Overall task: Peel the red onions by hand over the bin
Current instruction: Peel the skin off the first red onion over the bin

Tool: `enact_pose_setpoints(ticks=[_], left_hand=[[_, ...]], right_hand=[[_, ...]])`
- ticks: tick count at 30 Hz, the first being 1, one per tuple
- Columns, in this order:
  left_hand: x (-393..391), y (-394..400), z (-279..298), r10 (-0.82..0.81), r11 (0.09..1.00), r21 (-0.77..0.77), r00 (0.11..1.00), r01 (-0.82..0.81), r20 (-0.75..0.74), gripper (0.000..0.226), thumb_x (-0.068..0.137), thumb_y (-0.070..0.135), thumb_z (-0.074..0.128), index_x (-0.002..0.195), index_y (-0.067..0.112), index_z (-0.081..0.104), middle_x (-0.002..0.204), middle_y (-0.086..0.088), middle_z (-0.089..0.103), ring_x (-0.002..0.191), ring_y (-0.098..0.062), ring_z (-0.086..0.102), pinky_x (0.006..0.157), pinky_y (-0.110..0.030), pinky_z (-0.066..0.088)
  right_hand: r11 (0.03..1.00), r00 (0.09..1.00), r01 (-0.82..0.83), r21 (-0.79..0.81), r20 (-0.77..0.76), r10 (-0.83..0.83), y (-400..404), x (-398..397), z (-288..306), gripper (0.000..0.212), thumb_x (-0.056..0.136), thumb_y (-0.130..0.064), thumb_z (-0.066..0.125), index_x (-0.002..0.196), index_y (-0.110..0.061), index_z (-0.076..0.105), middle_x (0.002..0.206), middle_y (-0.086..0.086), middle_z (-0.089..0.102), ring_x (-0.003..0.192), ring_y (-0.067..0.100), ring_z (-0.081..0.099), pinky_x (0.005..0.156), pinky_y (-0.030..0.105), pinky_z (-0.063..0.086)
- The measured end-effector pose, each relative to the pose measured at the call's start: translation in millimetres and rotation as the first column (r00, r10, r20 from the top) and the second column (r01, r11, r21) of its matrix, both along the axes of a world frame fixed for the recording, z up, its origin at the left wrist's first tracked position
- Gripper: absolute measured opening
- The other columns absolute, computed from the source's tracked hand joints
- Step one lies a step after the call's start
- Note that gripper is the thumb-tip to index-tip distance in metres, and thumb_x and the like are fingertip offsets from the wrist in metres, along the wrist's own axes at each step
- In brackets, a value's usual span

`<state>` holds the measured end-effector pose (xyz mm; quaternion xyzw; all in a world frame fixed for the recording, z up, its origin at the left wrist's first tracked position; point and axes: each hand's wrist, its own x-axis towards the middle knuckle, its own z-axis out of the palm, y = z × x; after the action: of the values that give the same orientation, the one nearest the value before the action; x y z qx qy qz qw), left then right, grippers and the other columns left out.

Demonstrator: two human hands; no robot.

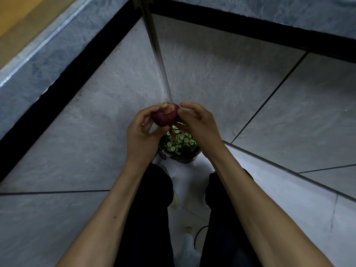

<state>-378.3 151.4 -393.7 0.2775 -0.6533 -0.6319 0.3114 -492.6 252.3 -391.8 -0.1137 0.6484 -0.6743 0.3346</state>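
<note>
Where the view begins at the left, a grey marbled counter edge point(48, 53) with a black band beneath it runs diagonally down towards the corner, above large grey wall tiles point(92, 132). Next comes the left hand point(141, 130), raised in front of the person with its forearm reaching up from the bottom of the frame. Its fingers point(148, 112) curl around the left side of a red onion point(165, 115) and its thumb presses the lower side, so the hand is closed on the onion and carries it. The onion is held in the air, root end uppermost with pale fibres showing, directly over the bin point(182, 153). A loose strip of skin point(173, 132) hangs from its underside towards the bin. The bin stands on the floor in the corner, between the person's dark trouser legs point(154, 209) and the wall; it holds many pale green round vegetable slices point(180, 140). To the right of the onion, the right hand point(198, 124) meets it with fingertips point(182, 109) touching its upper right side, the fingers bent in a narrow pinch at the skin; whether skin is actually caught between them cannot be told. Farther right, a tiled surface point(289, 116) with dark grout lines fills the frame.
</note>
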Motion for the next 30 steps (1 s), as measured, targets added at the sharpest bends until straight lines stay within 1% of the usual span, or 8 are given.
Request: enact_pose_setpoints(ticks=[3, 6, 10, 14, 17, 21, 26, 30], left_hand=[[-4, -6, -3, -0.069, 0.989, -0.130, 0.998, 0.070, 0.012, 0.058, 0.071, -0.018, 0.072, 0.114, 0.019, 0.062, 0.120, -0.004, 0.066, 0.123, -0.024, 0.063, 0.105, -0.037, 0.051], [-10, -10, -6, -0.087, 0.984, -0.153, 0.995, 0.092, 0.041, 0.060, 0.074, -0.018, 0.072, 0.118, 0.022, 0.060, 0.123, 0.001, 0.065, 0.125, -0.020, 0.062, 0.103, -0.040, 0.052], [-22, -14, -16, -0.055, 0.998, -0.022, 0.996, 0.057, 0.077, 0.055, 0.077, -0.016, 0.074, 0.120, 0.015, 0.061, 0.122, 0.001, 0.065, 0.115, -0.011, 0.066, 0.101, -0.031, 0.052], [-29, -18, -29, -0.047, 0.989, 0.147, 0.994, 0.033, 0.096, 0.055, 0.078, -0.012, 0.074, 0.122, 0.018, 0.063, 0.130, -0.014, 0.066, 0.117, -0.025, 0.066, 0.100, -0.041, 0.054], [-33, -18, -36, -0.031, 0.979, 0.202, 0.994, 0.008, 0.109, 0.053, 0.077, -0.005, 0.075, 0.123, 0.021, 0.065, 0.130, -0.016, 0.067, 0.123, -0.034, 0.063, 0.097, -0.042, 0.055], [-32, -14, -42, -0.043, 0.966, 0.258, 0.991, 0.009, 0.124, 0.056, 0.072, 0.004, 0.078, 0.121, 0.027, 0.066, 0.123, -0.013, 0.071, 0.115, -0.036, 0.066, 0.098, -0.052, 0.054], [-32, -7, -48, -0.069, 0.950, 0.313, 0.981, 0.008, 0.183, 0.055, 0.058, 0.025, 0.089, 0.108, 0.042, 0.074, 0.117, -0.005, 0.074, 0.115, -0.032, 0.069, 0.103, -0.056, 0.052], [-26, -1, -50, -0.086, 0.959, 0.284, 0.973, 0.021, 0.216, 0.048, 0.055, 0.029, 0.085, 0.098, 0.046, 0.076, 0.113, -0.002, 0.076, 0.113, -0.030, 0.069, 0.101, -0.055, 0.053]], right_hand=[[0.998, 0.996, -0.069, -0.009, -0.051, 0.069, 0, -6, 6, 0.029, 0.090, -0.019, 0.070, 0.116, -0.008, 0.068, 0.102, 0.003, 0.074, 0.096, 0.012, 0.071, 0.084, 0.025, 0.058], [0.998, 0.994, -0.057, -0.018, -0.092, 0.055, -4, -12, 4, 0.028, 0.088, -0.016, 0.072, 0.115, -0.007, 0.069, 0.101, 0.003, 0.074, 0.094, 0.009, 0.071, 0.074, 0.018, 0.056], [1.000, 0.999, 0.012, -0.026, -0.051, -0.014, -10, -19, -4, 0.028, 0.088, -0.010, 0.071, 0.116, -0.007, 0.068, 0.101, 0.003, 0.073, 0.094, 0.013, 0.072, 0.081, 0.025, 0.059], [1.000, 0.998, 0.017, 0.002, -0.056, -0.017, -17, -24, -15, 0.030, 0.089, -0.008, 0.068, 0.119, -0.007, 0.066, 0.098, -0.006, 0.071, 0.091, 0.004, 0.070, 0.081, 0.023, 0.058], [1.000, 0.999, 0.010, 0.023, -0.047, -0.009, -19, -29, -25, 0.032, 0.089, -0.008, 0.069, 0.121, -0.005, 0.065, 0.097, -0.007, 0.070, 0.086, -0.002, 0.069, 0.079, 0.019, 0.057], [0.999, 1.000, -0.006, 0.052, -0.029, 0.008, -16, -36, -34, 0.032, 0.087, -0.013, 0.073, 0.118, -0.007, 0.067, 0.108, 0.006, 0.073, 0.099, 0.014, 0.071, 0.090, 0.034, 0.058], [0.995, 0.998, -0.062, 0.081, 0.000, 0.062, -6, -37, -37, 0.022, 0.086, -0.010, 0.072, 0.108, -0.013, 0.067, 0.107, 0.009, 0.072, 0.098, 0.019, 0.070, 0.091, 0.035, 0.057], [0.981, 0.996, -0.085, 0.176, 0.008, 0.085, 12, -39, -41, 0.014, 0.088, -0.006, 0.069, 0.102, -0.008, 0.069, 0.079, -0.003, 0.072, 0.082, 0.019, 0.068, 0.087, 0.038, 0.057]])
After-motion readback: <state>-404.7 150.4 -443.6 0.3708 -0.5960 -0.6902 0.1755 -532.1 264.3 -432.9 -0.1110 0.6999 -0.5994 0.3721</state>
